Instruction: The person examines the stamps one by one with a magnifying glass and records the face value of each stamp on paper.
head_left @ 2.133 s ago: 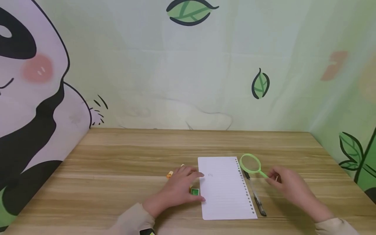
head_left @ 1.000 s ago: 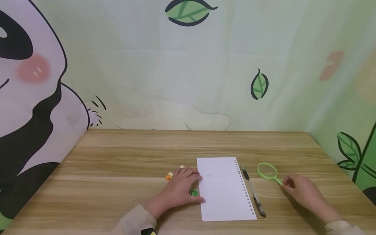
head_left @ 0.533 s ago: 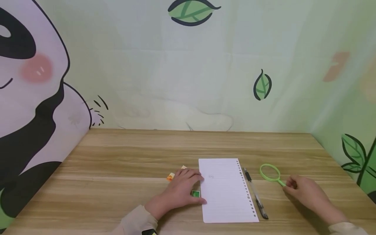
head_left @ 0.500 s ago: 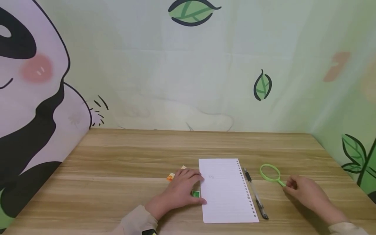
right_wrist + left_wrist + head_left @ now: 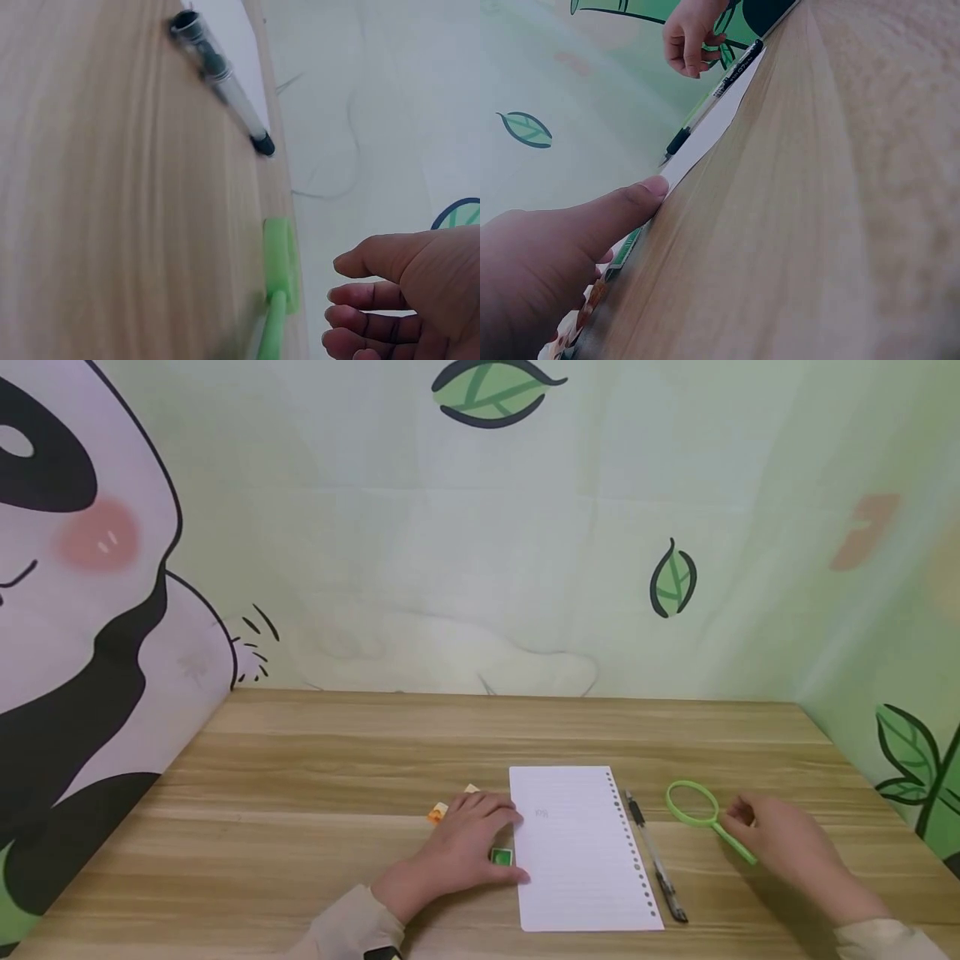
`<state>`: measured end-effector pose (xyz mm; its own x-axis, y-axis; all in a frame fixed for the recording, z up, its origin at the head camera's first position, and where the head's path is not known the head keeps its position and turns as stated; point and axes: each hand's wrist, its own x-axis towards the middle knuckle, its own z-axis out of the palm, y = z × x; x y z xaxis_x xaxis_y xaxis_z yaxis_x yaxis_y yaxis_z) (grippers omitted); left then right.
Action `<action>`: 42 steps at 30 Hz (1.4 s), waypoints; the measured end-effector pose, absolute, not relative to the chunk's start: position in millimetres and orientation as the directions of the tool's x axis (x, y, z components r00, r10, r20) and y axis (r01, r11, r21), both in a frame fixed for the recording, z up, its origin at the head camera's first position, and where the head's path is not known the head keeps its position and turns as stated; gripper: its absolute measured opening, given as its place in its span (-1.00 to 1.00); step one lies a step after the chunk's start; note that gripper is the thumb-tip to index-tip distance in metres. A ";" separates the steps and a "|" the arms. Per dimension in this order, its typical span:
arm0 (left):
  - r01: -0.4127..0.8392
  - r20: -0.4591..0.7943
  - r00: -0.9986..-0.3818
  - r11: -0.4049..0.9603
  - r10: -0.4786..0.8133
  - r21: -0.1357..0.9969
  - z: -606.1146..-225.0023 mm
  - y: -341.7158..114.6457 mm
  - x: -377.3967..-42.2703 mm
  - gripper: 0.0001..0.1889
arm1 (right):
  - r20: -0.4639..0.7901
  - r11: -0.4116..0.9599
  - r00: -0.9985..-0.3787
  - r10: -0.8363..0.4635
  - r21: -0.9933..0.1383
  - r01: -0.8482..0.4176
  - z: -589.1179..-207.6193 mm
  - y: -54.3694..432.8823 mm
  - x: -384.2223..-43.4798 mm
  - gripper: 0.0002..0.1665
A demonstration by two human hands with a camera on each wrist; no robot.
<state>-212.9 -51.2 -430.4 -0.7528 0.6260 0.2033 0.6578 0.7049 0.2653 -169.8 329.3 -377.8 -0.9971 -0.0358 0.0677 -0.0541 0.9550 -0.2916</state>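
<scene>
In the head view a white lined sheet of loose-leaf paper (image 5: pixel 585 868) lies on the table, with faint pencil marks at its upper left. My left hand (image 5: pixel 468 839) rests at its left edge, thumb and index fingertips on the paper. A light-green magnifying glass (image 5: pixel 733 843) lies to the right of the sheet, its whole handle showing. Just beside that handle, my right hand (image 5: pixel 783 847) holds nothing; in the right wrist view its fingers (image 5: pixel 375 294) are loosely bent, apart from the magnifying glass (image 5: pixel 277 262). A clear pen with black ends (image 5: pixel 652 852) lies between paper and magnifying glass.
Partly under my left hand are a small green square piece (image 5: pixel 501 857) and orange-and-white pieces (image 5: pixel 437 812). The wood-grain table (image 5: pixel 300 760) meets a green wall (image 5: pixel 360 568) painted with leaves and a panda at the left.
My right hand pulled the magnifying glass rightward, away from the paper and pen, then let go of its handle. The left hand has stayed at the paper's edge.
</scene>
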 end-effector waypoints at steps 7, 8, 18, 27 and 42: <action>0.655 0.200 -0.755 0.707 0.625 0.266 -429.2 -51.5 -212.0 -0.29 | 0.123 0.942 -0.988 -0.092 -0.310 -0.126 -368.7 312.9 -173.8 -0.88; 0.655 0.197 -0.755 0.707 0.625 0.267 -429.0 -51.5 -211.9 -0.28 | 0.133 0.940 -0.986 -0.104 -0.309 -0.141 -368.5 310.6 -174.5 -0.88; 0.665 0.210 -0.747 0.701 0.631 0.259 -429.5 -51.0 -213.4 -0.29 | 0.158 0.891 -0.964 -0.212 -0.374 -0.257 -379.2 287.7 -180.9 -0.79; 0.659 0.203 -0.752 0.705 0.628 0.262 -432.3 -51.6 -213.7 -0.28 | 0.159 0.872 -0.956 -0.246 -0.395 -0.290 -388.0 272.5 -183.0 -0.77; 0.657 0.195 -0.753 0.699 0.629 0.283 -429.2 -52.1 -211.6 -0.29 | 0.157 0.864 -0.933 -0.324 -0.352 -0.360 -401.6 258.9 -189.5 -0.69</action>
